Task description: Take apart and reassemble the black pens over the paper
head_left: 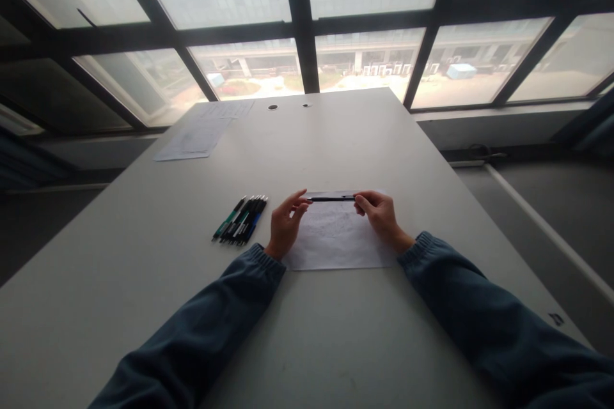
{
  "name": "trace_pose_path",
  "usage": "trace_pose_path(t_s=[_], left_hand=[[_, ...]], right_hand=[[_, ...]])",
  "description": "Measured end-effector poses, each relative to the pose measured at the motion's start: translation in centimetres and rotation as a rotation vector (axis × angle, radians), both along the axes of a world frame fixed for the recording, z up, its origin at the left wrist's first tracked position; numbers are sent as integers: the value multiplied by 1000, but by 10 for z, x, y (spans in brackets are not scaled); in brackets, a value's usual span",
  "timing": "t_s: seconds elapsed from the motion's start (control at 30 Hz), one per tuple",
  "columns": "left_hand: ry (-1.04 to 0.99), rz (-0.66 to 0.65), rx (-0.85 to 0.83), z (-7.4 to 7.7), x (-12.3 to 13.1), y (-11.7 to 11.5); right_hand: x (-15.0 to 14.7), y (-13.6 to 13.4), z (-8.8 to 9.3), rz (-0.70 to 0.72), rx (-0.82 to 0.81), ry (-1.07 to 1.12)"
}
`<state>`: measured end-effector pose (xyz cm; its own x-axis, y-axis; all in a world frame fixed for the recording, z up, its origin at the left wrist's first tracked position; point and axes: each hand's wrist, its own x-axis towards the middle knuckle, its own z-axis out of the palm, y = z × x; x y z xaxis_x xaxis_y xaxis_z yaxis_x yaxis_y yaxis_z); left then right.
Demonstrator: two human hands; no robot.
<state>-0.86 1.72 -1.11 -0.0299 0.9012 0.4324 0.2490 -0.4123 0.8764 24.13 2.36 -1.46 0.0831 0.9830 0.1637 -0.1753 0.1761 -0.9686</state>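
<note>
A thin black pen point(332, 199) is held level between both hands, above a white sheet of paper point(338, 243) that bears faint scribbles. My left hand point(286, 223) pinches the pen's left end with its fingertips. My right hand point(381, 213) grips the right end, fingers curled around it. Both forearms, in dark blue sleeves, rest on the white table point(336, 332). A bundle of several pens point(241, 220) lies on the table just left of my left hand.
Printed sheets of paper point(201, 134) lie at the table's far left corner. Two small round cable holes point(273, 106) sit near the far edge. Large dark-framed windows point(307, 25) rise behind the table. The floor drops off at right.
</note>
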Motion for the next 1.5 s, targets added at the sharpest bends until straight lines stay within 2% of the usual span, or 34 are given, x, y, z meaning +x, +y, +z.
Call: trace_pose_path(t_s=[0.23,0.43,0.63,0.8,1.07,1.5], left_hand=[[100,32,92,1,1,0],[134,38,94,3,1,-2],[353,56,182,4,-1,-3],[499,18,205,4,-3,-3],[487,-1,188,6,-3,-5],[412,-16,147,10,0,-7]], right_hand=[[0,0,0,8,6,-20],[0,-1,1,29,13,-18],[-1,-1,1,46,17,-17],[-1,-1,1,48,8,-22],[-2,-1,5,65,15,-27],[0,1,-2,76,59,-93]])
